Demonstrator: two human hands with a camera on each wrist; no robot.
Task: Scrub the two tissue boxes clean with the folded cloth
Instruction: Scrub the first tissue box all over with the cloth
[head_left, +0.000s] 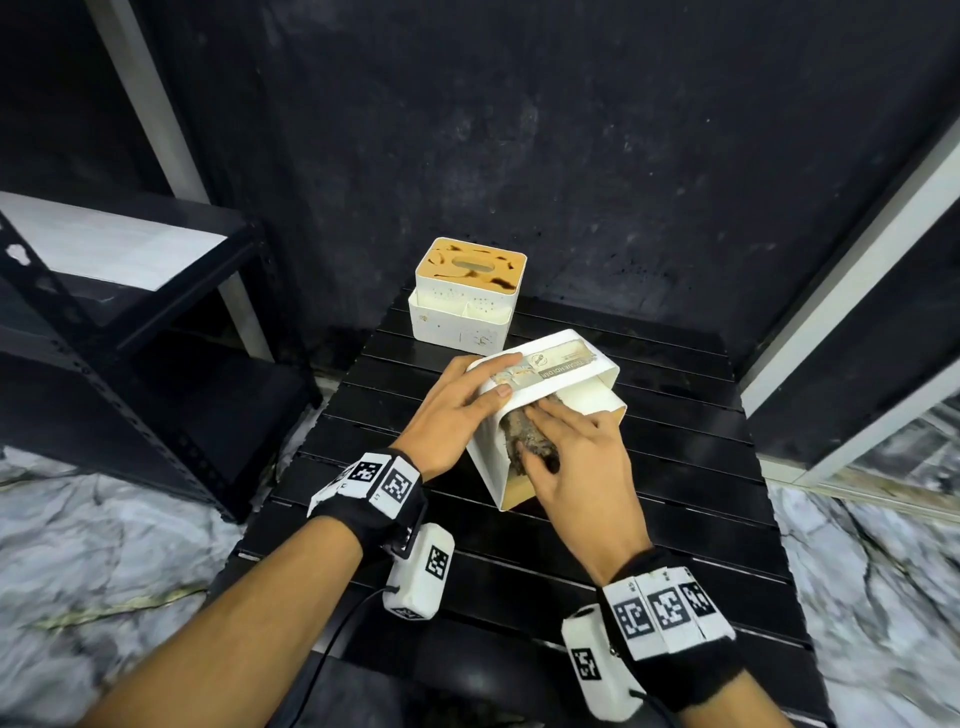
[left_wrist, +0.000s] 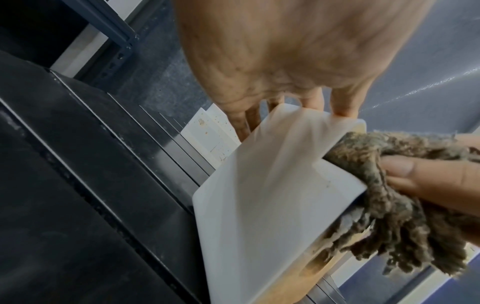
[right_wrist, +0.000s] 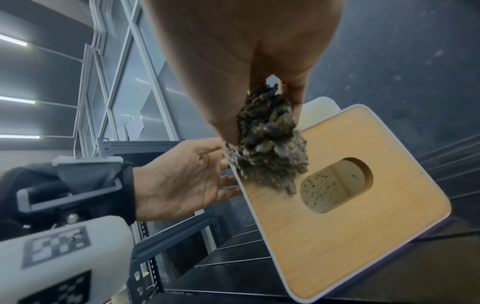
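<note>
Hands first, as I read them off my feeds: my left hand (head_left: 457, 410) lies flat with straight fingers against the upturned side of the near tissue box (head_left: 550, 415), steadying it, thumb along the edge nearest me. My right hand (head_left: 576, 457) presses the folded cloth (head_left: 530, 441) against the box's white side; its upper fingers lie fairly straight over the cloth, and the left wrist view shows a thumb (left_wrist: 428, 179) pinching the mottled brown bundle (left_wrist: 384, 197) from below, so I count it as gripping the cloth.

I see the near tissue box tipped over on the black slatted table (head_left: 675, 519), its labelled base facing up and away from me. On the right wrist view its wooden lid (right_wrist: 363, 236) with the oval slot faces the camera, and the cloth (right_wrist: 267, 148) hangs over the lid's upper corner.

I find the second tissue box (head_left: 467, 296) standing upright near the far edge of the table, apart from the first, its tan top marked with dark stains and its white walls speckled. To my left I see a black metal shelf unit (head_left: 130, 291) beside the table.
</note>
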